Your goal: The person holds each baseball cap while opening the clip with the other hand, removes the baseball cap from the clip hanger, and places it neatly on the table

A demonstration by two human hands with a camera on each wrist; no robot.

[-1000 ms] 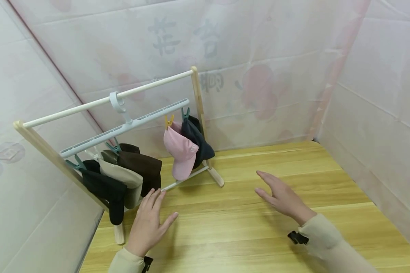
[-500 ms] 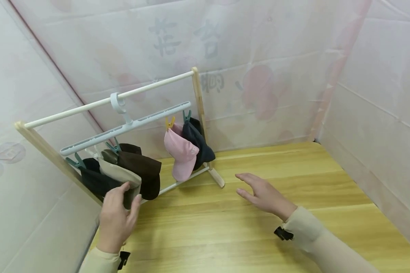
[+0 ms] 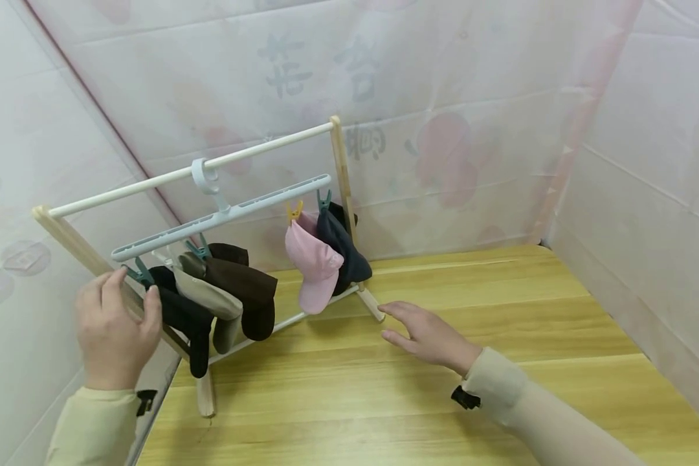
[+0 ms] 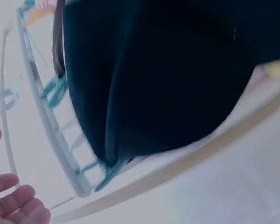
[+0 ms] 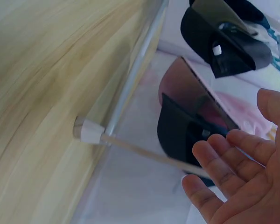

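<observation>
While the left hand (image 3: 113, 330) hangs at the near end of the little rack (image 3: 70, 236), its fingers are loosely spread and grip nothing, their tips just beside the teal clip (image 3: 140, 274) that pinches the black cap (image 3: 180, 317) onto the pale clip hanger (image 3: 221, 212). The right hand (image 3: 428, 335) hovers low over the table (image 3: 443, 401), flat and relaxed, empty, near the rack's far foot (image 3: 371, 304). To my eye this is the reach towards the first cap: it hangs at the near end of the hanger, with a beige cap (image 3: 210, 301) and a brown cap (image 3: 241, 285) close behind it, and a pink cap (image 3: 314, 262) and a dark navy cap (image 3: 343, 249) further along. The next move, I'd judge, calls for squeezing that clip with a fingertip pinch while something steadies the cap or the light rack, which looks easy to tip. The table is pale wood with a straight grain; white sheeting printed with faint pink flowers and grey characters walls it in on three sides
</observation>
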